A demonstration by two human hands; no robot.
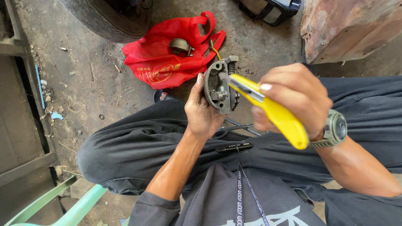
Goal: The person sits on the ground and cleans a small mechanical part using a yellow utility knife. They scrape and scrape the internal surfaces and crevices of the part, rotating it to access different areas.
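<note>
My left hand (202,112) grips a grey round metal part (219,86) with a spring at its top edge, holding it upright above my knees. My right hand (293,98) is closed around a yellow utility knife (272,109), whose blade end touches the upper face of the metal part. A wristwatch (335,129) sits on my right wrist. Both hands hover over my dark trousers (138,142).
A red bag (163,62) lies on the dirty concrete floor with a small metal piece (181,46) on it. A tyre (113,16) is at the top, a rusty metal block (347,25) at top right, a green chair leg (63,205) at bottom left.
</note>
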